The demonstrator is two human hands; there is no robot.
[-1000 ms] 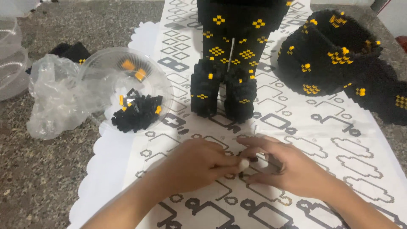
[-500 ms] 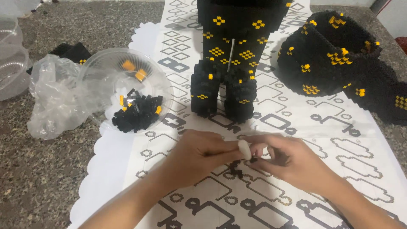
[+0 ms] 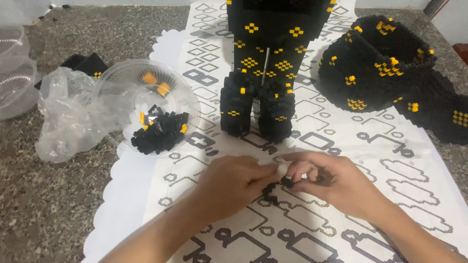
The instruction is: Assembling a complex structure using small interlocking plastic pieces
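Observation:
My left hand [image 3: 231, 187] and my right hand [image 3: 331, 182] meet over the patterned white mat [image 3: 302, 229], fingertips together. Between them they pinch a small cluster of black building bricks [image 3: 287, 182]; the right fingers curl around more black pieces. A few loose black bricks [image 3: 269, 195] lie on the mat just under the hands. Just beyond the hands stands a tall black-and-yellow brick figure [image 3: 263, 73] on two legs. A clear plastic bowl [image 3: 146, 104] with several black and yellow bricks sits to the left of the figure.
A curved black-and-yellow brick assembly [image 3: 390, 63] lies at the right rear. A crumpled clear plastic bag [image 3: 68, 117] rests left of the bowl. Stacked clear bowls [image 3: 14, 73] sit at the far left on the speckled stone counter [image 3: 48, 209].
Both hands have lifted slightly off the mat and shifted a little; the fingers keep working the small black bricks between them. Nothing else has moved.

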